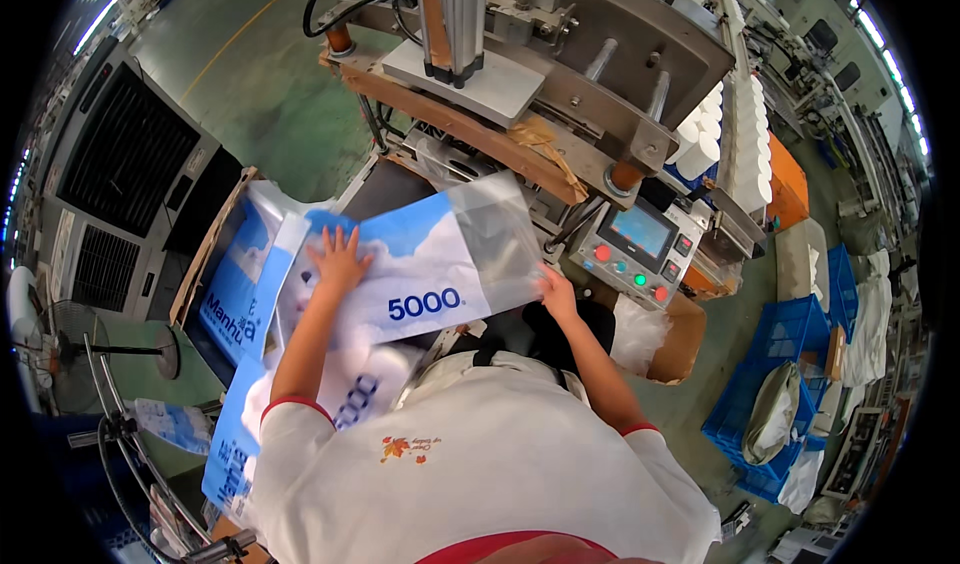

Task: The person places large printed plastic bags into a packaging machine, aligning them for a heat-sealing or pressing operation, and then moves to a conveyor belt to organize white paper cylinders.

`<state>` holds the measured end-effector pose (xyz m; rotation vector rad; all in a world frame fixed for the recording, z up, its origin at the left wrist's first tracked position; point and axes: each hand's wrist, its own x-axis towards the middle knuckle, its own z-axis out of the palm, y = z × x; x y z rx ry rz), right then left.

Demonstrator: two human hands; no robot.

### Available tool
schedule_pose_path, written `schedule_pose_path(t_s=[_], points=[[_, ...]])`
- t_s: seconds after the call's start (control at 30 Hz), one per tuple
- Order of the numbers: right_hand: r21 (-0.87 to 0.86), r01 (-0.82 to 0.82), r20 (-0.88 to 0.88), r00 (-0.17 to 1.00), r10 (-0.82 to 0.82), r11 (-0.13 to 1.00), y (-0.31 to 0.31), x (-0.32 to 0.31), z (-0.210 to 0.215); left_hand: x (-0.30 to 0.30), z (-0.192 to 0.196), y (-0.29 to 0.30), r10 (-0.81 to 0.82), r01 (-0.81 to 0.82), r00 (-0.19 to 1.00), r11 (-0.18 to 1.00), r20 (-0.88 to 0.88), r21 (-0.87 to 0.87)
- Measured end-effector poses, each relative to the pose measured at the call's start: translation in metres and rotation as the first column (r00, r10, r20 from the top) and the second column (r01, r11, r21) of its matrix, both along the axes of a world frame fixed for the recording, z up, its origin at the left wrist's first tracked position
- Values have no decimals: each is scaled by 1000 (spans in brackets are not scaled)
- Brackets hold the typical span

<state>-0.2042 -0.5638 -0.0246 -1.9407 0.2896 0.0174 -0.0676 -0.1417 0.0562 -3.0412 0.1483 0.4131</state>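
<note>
A blue and white printed plastic packaging bag [425, 264] lies across in front of me, with a clear, wrinkled end [500, 239] toward the right. My left hand [340, 262] rests flat on its left part, fingers spread. At the lower corner of the clear end, my right hand [556, 292] pinches the film. More bags of the same print [240, 279] sit at the left in an open carton [205, 254]. Below the left forearm, another printed package [365, 374] lies close to my body; whether it is filled I cannot tell.
Ahead stands a metal machine with a flat plate [465, 79] and a taped crossbar [455, 124]. A control panel [635, 249] is just right of my right hand. White rolls [750, 144] line the far right. Blue crates [770, 364] and a fan [85, 349] stand to the sides.
</note>
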Motion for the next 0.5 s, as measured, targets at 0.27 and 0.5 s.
schedule_pose_path(t_s=[0.27, 0.5], points=[[-494, -152, 41, 980, 197, 856, 54, 71, 17, -141, -54, 50, 350, -354, 935, 925, -49, -136], [-376, -126, 89, 981, 171, 918, 75, 140, -12, -175, -67, 57, 486, -475, 874, 863, 24, -170]])
